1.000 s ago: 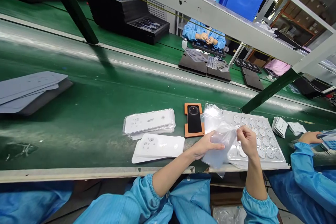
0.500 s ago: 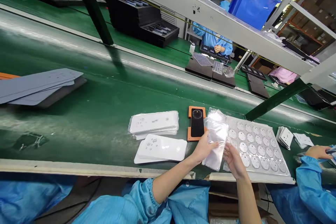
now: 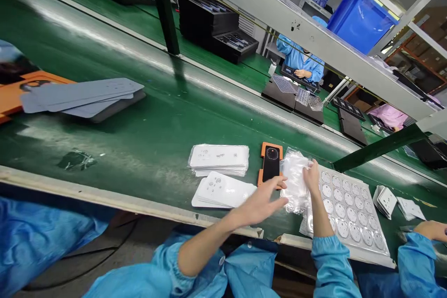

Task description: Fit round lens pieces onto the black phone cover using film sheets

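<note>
My left hand reaches over the bench edge with fingers and thumb apart, holding nothing. Its fingertips are close to the lower end of a black phone back in an orange holder. Right of that lies a pile of crinkled clear plastic film. At the film's upper right edge is my right hand, its fingers bent together on the film; the exact grip is partly hidden. Left of my left hand are white phone-shaped sheets, with a wrapped white stack behind them.
A clear tray of round pieces stands on the right, with small white cards beyond it. A co-worker's hand is at the far right. Grey sheets lie to the left. A slanted green post rises behind the tray.
My left hand has let go of the plastic film and opened, moving left of it. The film now lies flatter on the bench. My right hand has moved up to its upper edge.
</note>
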{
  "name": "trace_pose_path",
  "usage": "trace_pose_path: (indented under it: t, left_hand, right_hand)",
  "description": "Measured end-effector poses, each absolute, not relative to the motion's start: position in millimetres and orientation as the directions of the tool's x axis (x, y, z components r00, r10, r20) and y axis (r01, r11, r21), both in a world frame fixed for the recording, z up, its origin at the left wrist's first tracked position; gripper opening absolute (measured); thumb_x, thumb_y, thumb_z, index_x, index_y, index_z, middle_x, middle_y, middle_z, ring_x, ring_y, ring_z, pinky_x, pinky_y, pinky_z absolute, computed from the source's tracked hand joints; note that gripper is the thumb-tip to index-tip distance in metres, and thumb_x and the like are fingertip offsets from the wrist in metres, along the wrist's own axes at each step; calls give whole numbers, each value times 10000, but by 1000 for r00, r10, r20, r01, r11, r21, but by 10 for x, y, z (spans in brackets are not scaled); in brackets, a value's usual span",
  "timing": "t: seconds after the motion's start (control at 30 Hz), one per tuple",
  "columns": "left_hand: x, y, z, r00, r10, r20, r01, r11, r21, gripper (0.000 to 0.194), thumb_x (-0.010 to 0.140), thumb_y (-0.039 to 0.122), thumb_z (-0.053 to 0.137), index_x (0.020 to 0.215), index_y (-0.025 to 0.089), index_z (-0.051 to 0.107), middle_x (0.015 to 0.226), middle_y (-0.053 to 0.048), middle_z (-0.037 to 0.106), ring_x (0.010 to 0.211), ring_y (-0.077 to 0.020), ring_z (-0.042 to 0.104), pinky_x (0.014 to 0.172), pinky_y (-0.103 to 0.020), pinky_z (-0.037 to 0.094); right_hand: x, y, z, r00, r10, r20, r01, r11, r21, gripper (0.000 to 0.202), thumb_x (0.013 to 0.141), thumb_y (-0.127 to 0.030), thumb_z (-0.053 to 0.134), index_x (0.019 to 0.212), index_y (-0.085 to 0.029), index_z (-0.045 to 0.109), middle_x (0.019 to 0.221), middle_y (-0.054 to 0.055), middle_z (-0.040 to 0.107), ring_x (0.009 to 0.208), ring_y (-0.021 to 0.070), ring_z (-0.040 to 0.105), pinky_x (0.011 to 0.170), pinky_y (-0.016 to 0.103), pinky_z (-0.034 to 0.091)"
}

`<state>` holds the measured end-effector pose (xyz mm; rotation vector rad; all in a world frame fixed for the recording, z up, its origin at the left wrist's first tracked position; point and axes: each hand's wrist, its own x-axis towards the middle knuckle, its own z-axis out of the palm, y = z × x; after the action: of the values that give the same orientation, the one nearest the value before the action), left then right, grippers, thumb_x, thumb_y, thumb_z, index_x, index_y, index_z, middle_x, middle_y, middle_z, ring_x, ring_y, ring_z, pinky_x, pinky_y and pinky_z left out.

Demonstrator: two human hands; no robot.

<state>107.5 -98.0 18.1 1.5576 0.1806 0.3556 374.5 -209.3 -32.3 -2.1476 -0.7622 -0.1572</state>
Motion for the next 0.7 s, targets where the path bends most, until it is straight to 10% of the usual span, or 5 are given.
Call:
trace_pose_path:
  t: [0.23,0.47,0.7]
  left_hand:
    - [323,436,564,694,679,237,216,-512,832,311,887,474,586,1071,226,620,1115,-46,675,1035,-247,625,933,-359,476]
    - [589,923,98,952,304,-38,297,-886,357,363,782,314,680,1085,165,545,1172,-122,613,1082,-279,583,866,-325,442]
    - [858,914,-105,968,220,-118,245,-923,297,560,641,306,821,1091,151,526,1145,-169,620,1029,-339,605,821,-366,449]
  right_hand:
    - [3628,-1994,-452,650,576,496,752,-583,-308,601,906,-269,417,1486,-123,358,1459,235,394,1373,384,325,1091,600,289]
    - [3507,-1887,-966,600,695,395,794,-460,-397,468,960,-362,321,1301,-124,538,1349,204,534,1309,329,442,1094,573,338]
    - [3518,-2027,-617,632,628,454,770,-443,-459,477,965,-418,349,1311,-134,512,1322,191,553,1264,297,493,1070,520,390]
